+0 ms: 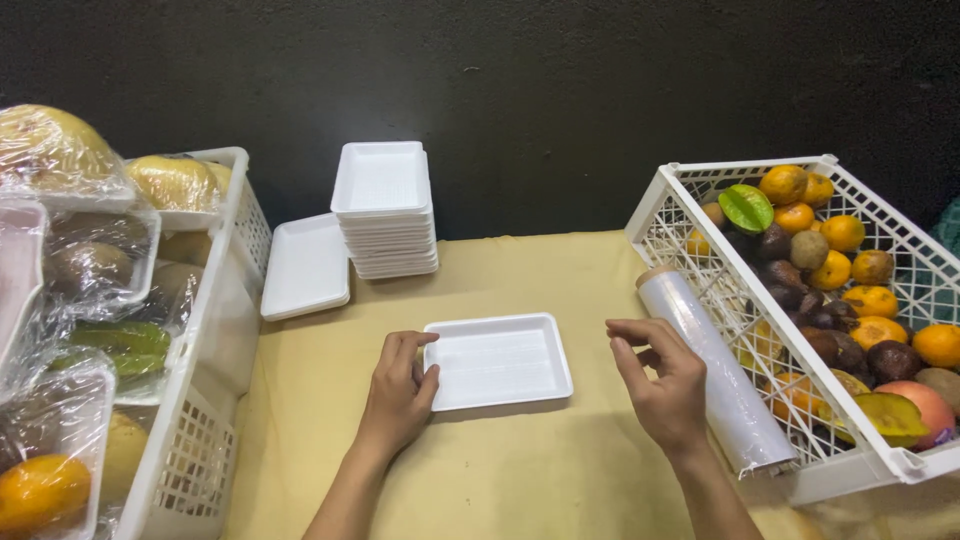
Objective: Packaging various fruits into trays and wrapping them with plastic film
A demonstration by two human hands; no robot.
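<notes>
On tan cloth, left hand (397,392) fingers loosely touch rectangular white foam tray (497,361); right hand (662,382) unclenched, holding nothing.

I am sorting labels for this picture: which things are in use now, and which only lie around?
In use:
left hand touching white rectangular foam tray
right hand, beside clear cling-film roll

Lying around:
stack of white foam trays
white plastic crate of mixed fruit
wrapped fruit trays

A stack of white foam trays (385,210) sits ahead of me, one flat tray (306,267) beside it. My left crate (215,400) holds wrapped fruit; my right crate (700,215) holds loose fruit.
</notes>
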